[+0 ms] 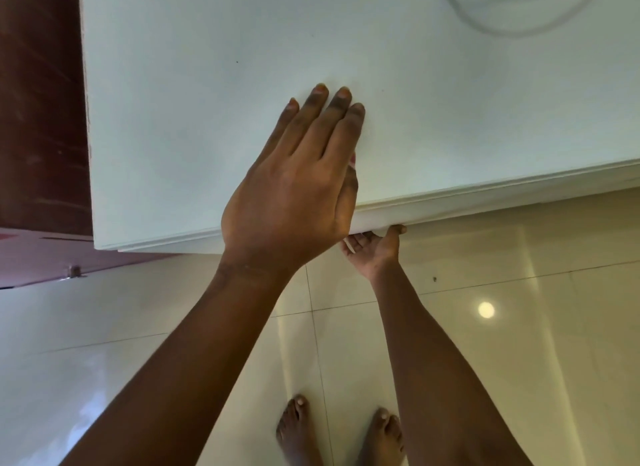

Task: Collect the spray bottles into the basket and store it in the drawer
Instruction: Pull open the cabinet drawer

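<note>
I look straight down on a white cabinet top (207, 84). My left hand (298, 185) lies flat on it near the front edge, fingers straight and slightly spread, holding nothing. Below the edge, my right hand (375, 249) reaches under the white drawer front (467, 205), palm up, fingers curled behind its lower lip. The drawer front sits nearly flush under the top. No spray bottles and no basket are in view.
A dark red wooden door or panel (38, 119) with a small metal latch (73, 270) stands to the left of the cabinet. A white cable (491, 29) loops on the top at the far right. Glossy cream floor tiles (519, 327) lie below, with my bare feet.
</note>
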A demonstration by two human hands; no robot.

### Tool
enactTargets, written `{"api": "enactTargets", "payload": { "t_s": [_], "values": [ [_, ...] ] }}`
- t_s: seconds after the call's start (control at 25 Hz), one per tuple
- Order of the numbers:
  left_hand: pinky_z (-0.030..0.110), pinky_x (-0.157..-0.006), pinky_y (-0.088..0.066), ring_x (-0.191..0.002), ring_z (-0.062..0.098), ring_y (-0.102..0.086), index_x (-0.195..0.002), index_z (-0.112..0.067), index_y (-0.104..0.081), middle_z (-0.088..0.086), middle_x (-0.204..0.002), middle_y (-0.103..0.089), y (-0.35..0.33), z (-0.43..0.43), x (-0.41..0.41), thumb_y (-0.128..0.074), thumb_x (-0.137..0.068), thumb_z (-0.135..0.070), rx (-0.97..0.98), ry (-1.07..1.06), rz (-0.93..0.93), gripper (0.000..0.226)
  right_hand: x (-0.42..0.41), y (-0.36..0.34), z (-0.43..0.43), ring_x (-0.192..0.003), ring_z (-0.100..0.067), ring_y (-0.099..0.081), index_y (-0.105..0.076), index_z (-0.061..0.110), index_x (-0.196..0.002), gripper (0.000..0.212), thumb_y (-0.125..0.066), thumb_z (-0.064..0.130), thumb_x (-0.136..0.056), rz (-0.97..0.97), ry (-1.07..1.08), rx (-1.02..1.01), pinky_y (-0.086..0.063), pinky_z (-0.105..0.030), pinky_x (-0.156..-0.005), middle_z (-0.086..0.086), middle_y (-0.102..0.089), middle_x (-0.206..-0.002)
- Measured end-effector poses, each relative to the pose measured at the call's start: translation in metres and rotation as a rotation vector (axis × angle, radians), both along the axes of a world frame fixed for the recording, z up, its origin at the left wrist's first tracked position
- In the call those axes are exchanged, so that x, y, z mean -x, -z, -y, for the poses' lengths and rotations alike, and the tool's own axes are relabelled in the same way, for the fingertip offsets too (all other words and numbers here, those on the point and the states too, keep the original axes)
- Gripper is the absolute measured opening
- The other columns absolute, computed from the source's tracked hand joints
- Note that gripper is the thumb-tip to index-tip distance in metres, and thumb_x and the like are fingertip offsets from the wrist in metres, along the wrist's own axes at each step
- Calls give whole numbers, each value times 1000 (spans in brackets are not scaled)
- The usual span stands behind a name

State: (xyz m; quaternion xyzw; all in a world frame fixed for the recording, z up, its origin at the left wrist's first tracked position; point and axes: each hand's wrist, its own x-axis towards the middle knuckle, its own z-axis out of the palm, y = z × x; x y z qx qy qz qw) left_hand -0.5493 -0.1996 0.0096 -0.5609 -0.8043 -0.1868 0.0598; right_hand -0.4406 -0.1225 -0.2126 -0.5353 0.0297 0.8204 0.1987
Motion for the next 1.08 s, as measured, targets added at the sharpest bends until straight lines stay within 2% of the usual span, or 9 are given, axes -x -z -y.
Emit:
{"api": "enactTargets", "payload": {
  "t_s": [0.24,0.36,0.44,0.52,0.64,0.72,0.84,0.96,1.08],
  "values": [
    [39,-112,-32,-133,27,-44,-128,-10,-54,12,-136,-54,-6,3,-2,-39,-95,-18,-25,17,61,37,-35,-14,33,-101,-26,-58,-53,8,-117,59,-34,58,-91,98,-88,-56,-41,-44,-100,-14,-61,-110],
    [41,-113,-30,-132,29,-44,-126,-11,-55,13,-136,-54,-3,20,-25,-46,-90,-9,-47,26,123,37,-65,-42,68,-77,-17,-58,-61,10,-100,24,-45,29,-95,369,-213,-256,-47,-29,-73,-7,-61,-89],
    [40,-113,-28,-131,29,-43,-124,-10,-55,14,-136,-53,1,37,-49,-51,-86,-6,-17,62,164,39,-92,-74,96,-68,-14,-58,-64,19,-86,10,-54,17,-86,579,-318,-648,-46,-27,-65,-2,-63,-78],
    [36,-106,-34,-122,26,-46,-117,-10,-59,15,-127,-58,1,54,-70,-53,-83,-6,27,94,204,35,-121,-122,117,-69,-10,-63,-63,22,-87,14,-50,19,-87,738,-516,-1083,-50,-22,-66,5,-67,-77],
    [36,-83,-53,-102,24,-58,-107,-10,-63,11,-110,-64,1,73,-90,-47,-82,-10,118,125,267,29,-145,-203,121,-75,-8,-61,-65,12,-90,21,-45,17,-91,857,-586,-1694,-48,-12,-70,0,-68,-80],
    [33,-76,-55,-95,23,-62,-107,-10,-62,10,-107,-65,2,81,-101,-42,-84,-13,171,114,305,31,-139,-232,110,-77,-8,-56,-66,6,-88,26,-42,16,-94,891,-583,-1947,-44,-11,-71,-3,-69,-78],
    [32,-82,-54,-99,22,-60,-111,-9,-59,9,-108,-64,1,95,-122,-40,-83,-16,213,45,362,35,-111,-244,86,-77,-11,-57,-68,7,-90,21,-48,8,-88,948,-765,-2066,-43,-16,-70,-4,-71,-82],
    [36,-95,-49,-107,24,-59,-113,-8,-58,10,-111,-65,1,108,-141,-43,-83,-16,263,-10,342,35,-96,-227,72,-73,-18,-61,-67,11,-89,26,-49,1,-75,991,-1088,-2031,-38,-22,-70,-1,-70,-83],
    [33,-115,-22,-122,27,-52,-120,-10,-56,10,-124,-61,2,120,-157,-44,-82,-19,333,-41,285,40,-108,-213,81,-74,-21,-63,-66,11,-87,31,-58,-8,-63,953,-1310,-1917,-36,-23,-75,-1,-69,-84]
  ]
}}
